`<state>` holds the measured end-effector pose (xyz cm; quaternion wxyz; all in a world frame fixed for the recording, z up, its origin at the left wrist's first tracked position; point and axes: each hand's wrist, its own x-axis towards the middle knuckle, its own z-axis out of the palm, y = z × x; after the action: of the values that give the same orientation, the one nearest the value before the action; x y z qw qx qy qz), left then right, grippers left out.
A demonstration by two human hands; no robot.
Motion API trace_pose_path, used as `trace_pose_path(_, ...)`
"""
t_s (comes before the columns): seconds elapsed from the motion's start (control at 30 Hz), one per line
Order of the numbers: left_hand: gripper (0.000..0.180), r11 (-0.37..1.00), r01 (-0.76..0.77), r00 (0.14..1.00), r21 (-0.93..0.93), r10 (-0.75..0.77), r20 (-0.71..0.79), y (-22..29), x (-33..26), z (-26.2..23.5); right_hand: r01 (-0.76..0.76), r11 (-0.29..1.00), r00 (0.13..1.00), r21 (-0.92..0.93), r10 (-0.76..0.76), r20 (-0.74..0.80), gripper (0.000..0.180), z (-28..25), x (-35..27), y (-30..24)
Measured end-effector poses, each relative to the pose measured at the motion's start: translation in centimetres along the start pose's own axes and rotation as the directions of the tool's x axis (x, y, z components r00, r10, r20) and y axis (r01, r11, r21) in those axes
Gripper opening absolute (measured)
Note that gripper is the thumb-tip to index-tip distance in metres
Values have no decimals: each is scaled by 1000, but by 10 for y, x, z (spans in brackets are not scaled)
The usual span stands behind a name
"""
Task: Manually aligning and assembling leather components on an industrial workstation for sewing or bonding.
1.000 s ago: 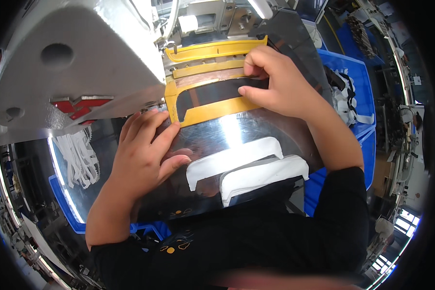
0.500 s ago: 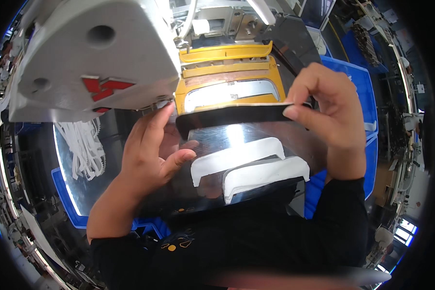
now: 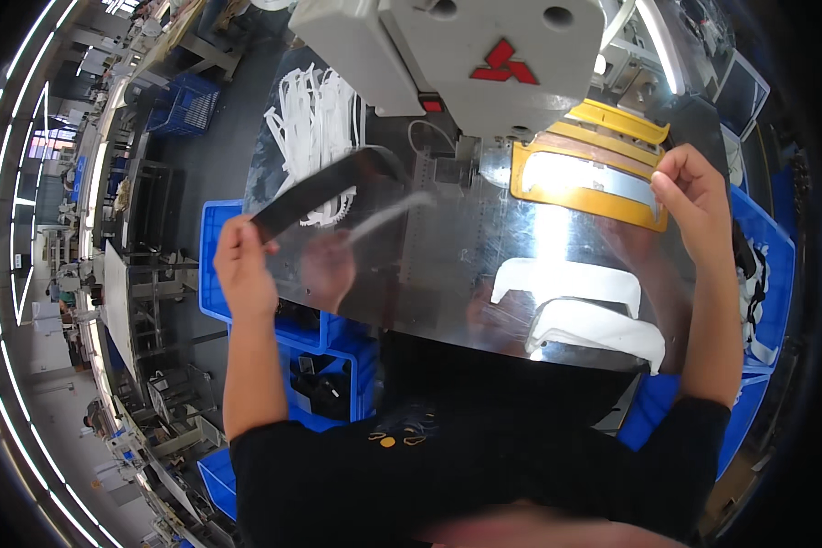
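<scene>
My left hand [image 3: 247,269] is closed on one end of a black curved strip [image 3: 324,190], held up at the left over the metal table. My right hand [image 3: 699,201] is at the right end of a yellow template frame [image 3: 594,205], its thumb and forefinger drawn together. Whether they grip the frame's edge or something small is hidden. The frame lies flat beside the sewing machine head [image 3: 484,59], with a pale curved piece [image 3: 580,176] inside its opening. Nearer me lie white curved pieces [image 3: 571,281], the front ones [image 3: 598,329] overlapping in a pile.
A bundle of white strips [image 3: 315,119] lies on the table's far left, behind the black strip. Blue bins [image 3: 212,274] stand along the left side, one with black items in it. More blue bins [image 3: 776,247] stand at the right. The bulky machine head overhangs the table's back.
The black strip has left my right hand and swung far left in my left hand, away from the frame. My right hand has come to the frame's right end. The view has turned left.
</scene>
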<state>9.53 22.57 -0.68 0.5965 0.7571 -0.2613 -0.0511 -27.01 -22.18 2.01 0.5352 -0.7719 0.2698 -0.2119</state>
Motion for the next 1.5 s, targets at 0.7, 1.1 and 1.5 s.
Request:
trace_pose_path(0.7, 29, 447, -412, 900, 794, 336, 277, -17, 45, 19, -16, 1000, 998, -17, 17, 62, 9, 23, 1, 10)
trace_pose_path(1.1, 8, 625, -731, 667, 272, 740, 91, 138, 26, 55, 80, 957, 990, -278, -44, 133, 20, 19, -14, -17)
trace_pose_path(1.5, 10, 912, -350, 802, -215, 410, 435, 119, -1, 191, 249, 967, 866, -61, -194, 461, 19, 18, -19, -47)
